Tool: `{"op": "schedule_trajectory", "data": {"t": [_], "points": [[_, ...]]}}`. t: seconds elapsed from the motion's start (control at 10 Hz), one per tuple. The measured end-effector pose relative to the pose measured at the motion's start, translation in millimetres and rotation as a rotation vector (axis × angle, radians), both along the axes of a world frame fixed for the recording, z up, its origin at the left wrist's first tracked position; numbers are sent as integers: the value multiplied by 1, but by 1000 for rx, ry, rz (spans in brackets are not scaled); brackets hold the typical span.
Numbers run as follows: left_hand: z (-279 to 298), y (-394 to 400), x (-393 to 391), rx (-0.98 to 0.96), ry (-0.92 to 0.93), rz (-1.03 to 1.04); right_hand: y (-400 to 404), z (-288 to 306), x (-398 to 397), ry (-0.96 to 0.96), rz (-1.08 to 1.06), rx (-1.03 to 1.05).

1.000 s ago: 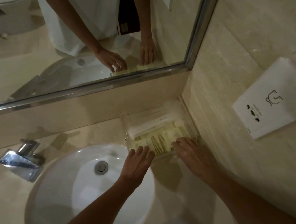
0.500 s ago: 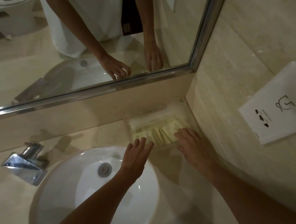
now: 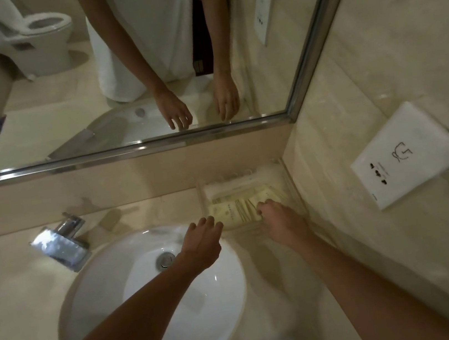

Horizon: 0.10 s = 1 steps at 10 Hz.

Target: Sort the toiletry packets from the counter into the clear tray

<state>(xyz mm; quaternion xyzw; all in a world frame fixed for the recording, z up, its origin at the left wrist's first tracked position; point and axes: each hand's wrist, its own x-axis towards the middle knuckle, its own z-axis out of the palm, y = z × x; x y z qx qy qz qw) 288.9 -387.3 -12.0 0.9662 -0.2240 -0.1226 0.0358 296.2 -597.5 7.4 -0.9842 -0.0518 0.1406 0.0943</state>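
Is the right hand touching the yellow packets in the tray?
Touching. The head view shows the right hand with its curled fingers pressed onto the yellow packets inside the clear tray, with no gap.

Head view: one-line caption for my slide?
Right hand fingers yellow packets in clear tray; left hand hovers open beside it.

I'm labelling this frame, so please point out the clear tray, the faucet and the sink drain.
clear tray (image 3: 293,188): head view, on its right wall.
faucet (image 3: 60,246): head view, on the chrome spout.
sink drain (image 3: 165,260): head view, on the metal stopper in the basin.
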Motion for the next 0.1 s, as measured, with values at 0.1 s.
{"op": "schedule_trajectory", "data": {"t": [0.1], "points": [[11,11,-9,-3,17,40,14,9,-16,-35,-73,100]]}}
